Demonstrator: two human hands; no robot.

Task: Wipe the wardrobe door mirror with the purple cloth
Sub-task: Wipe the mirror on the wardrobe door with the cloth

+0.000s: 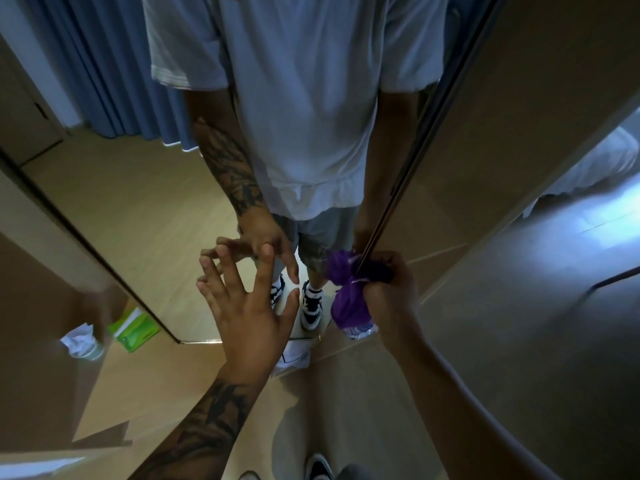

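The wardrobe door mirror (145, 216) fills the middle of the head view and reflects my body, white shirt and shoes. My left hand (242, 306) is spread flat with straight fingers, its fingertips at or very near the glass low on the mirror. My right hand (391, 289) grips the bunched purple cloth (349, 303) at the mirror's right edge, next to the dark frame strip (408, 161). A clear plastic piece (360, 330) shows under the cloth; I cannot tell what it is.
Brown wardrobe panels (519, 98) stand right of the mirror and at the left. A green and white pack (135, 330) and crumpled white paper (81, 341) lie on the wooden floor at lower left. Blue curtains (104, 64) appear in the reflection.
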